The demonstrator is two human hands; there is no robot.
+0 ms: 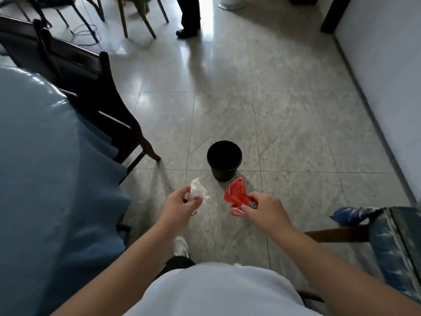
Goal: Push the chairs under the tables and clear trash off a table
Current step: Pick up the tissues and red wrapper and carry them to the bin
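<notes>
My left hand (180,205) grips a crumpled white tissue (198,190). My right hand (265,209) pinches a crumpled red wrapper (235,193). Both hands are held out in front of me above the tiled floor. A small black bin (224,163) stands on the floor just beyond them, its mouth open and dark inside. At the left is a table with a blue cloth (41,156), and a dark wooden chair (98,94) is tucked against its far side.
Another chair with a blue patterned cushion (391,245) stands at the right edge. A white wall (387,76) runs along the right. Far back, a person's legs (189,17) stand near more chairs (136,17) and a cable on the floor.
</notes>
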